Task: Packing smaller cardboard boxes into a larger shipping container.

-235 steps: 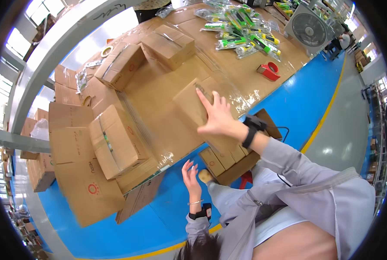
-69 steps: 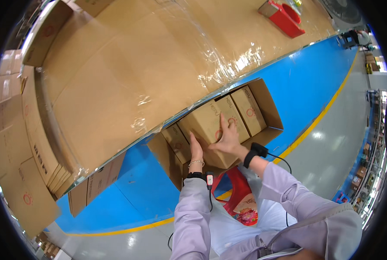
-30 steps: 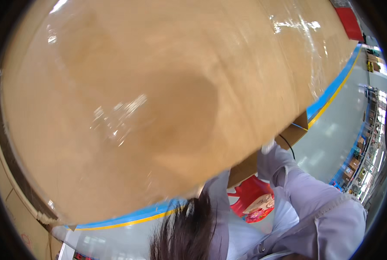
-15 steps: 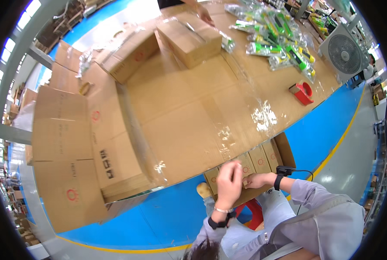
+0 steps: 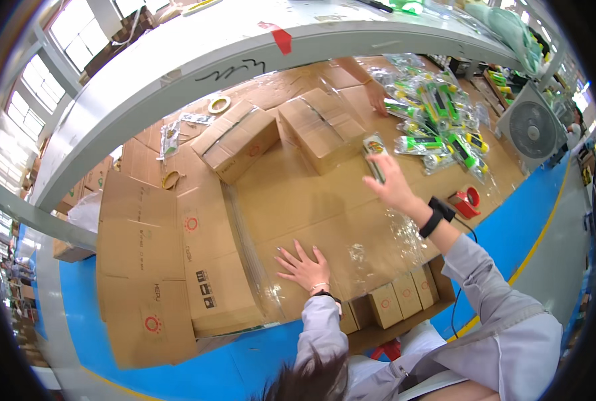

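My left hand (image 5: 308, 269) lies flat on the cardboard-covered table (image 5: 291, 220), fingers spread and nothing in them. Further right and farther off, my right hand (image 5: 399, 186) reaches over the table with thumb and fingers apart. Its fingertips are at a bagged item (image 5: 375, 146) in clear plastic beside a closed carton; whether they touch it I cannot tell. The near end of that item shows between thumb and fingers. Below the table edge, an open carton (image 5: 445, 289) holds several small brown boxes (image 5: 407, 294) standing in a row.
Two taped cartons (image 5: 236, 142) (image 5: 321, 130) stand toward the back. Another person's hand (image 5: 376, 97) is by a pile of green and yellow bagged items (image 5: 438, 107). A red tape dispenser (image 5: 467, 202), a fan (image 5: 530, 127), flattened cartons (image 5: 141, 267) and an overhead shelf (image 5: 311, 41) surround the table.
Both hands have left the open carton: the left came down flat on the table, the right stretched out to the bagged item. The view has tilted up, bringing the shelf in.
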`<state>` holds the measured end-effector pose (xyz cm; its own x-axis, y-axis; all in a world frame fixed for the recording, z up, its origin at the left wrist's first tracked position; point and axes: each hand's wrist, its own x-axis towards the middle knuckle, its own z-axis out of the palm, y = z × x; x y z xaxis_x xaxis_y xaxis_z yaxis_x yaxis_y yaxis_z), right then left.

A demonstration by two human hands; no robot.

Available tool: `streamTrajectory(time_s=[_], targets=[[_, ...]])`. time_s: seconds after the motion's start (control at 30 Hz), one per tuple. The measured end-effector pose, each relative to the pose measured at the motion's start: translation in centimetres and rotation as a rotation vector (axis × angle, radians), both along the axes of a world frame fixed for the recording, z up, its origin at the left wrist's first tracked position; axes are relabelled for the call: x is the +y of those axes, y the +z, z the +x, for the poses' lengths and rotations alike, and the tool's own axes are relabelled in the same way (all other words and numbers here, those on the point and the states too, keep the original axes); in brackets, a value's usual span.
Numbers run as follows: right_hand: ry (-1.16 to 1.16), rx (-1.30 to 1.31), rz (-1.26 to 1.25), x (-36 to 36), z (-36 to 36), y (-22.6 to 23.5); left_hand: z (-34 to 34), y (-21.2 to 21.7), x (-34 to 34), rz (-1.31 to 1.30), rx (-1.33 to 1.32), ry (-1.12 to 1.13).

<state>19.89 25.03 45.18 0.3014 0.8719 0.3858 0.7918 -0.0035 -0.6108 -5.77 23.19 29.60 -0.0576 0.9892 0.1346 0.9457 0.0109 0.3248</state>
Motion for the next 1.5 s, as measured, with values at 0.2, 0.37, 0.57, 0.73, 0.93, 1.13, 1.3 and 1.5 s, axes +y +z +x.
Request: streamTrajectory(time_s=[0.2,0.37,0.57,0.73,0.93,1.13,1.3,1.5], targets=[[-0.311,-0.226,-0.003,15.1,4.5,-2.1,0.3,0.5,0.3,-0.028,0.047,0.025],[-0.625,-0.17,-0.313,24.7,4.7,-3.4,0.3,0.4,0.2,-0.058,0.062,0.033],[-0.567,-0.18,-0.623,28.1,8.4,-6.5,1.2,1.0,0.1,-0.101,0.043,0.004],[-0.61,-0.18,-0.643,28.8,5.2,-6.1,0.0,1.2,0.7,-0.092,0.053,0.029],[-0.593,-0.199,-0.612,26.7,3.9,-4.8,0.6,1.3,0.5,-0.085,0.023,0.024],[-0.539,-0.223,-0.581,20.1,1.0,-5.3,0.5,1.3,0.4,-0.067,0.028,0.03],[-0.482,-0.297,-0.535,12.3,-2.9,-5.3,0.6,0.7,0.4,-0.029,-0.002,0.037],[-0.33,-0.322,-0.489,1.7,-6.7,-5.1,1.0,-0.4,2.4,0.021,0.001,0.14]])
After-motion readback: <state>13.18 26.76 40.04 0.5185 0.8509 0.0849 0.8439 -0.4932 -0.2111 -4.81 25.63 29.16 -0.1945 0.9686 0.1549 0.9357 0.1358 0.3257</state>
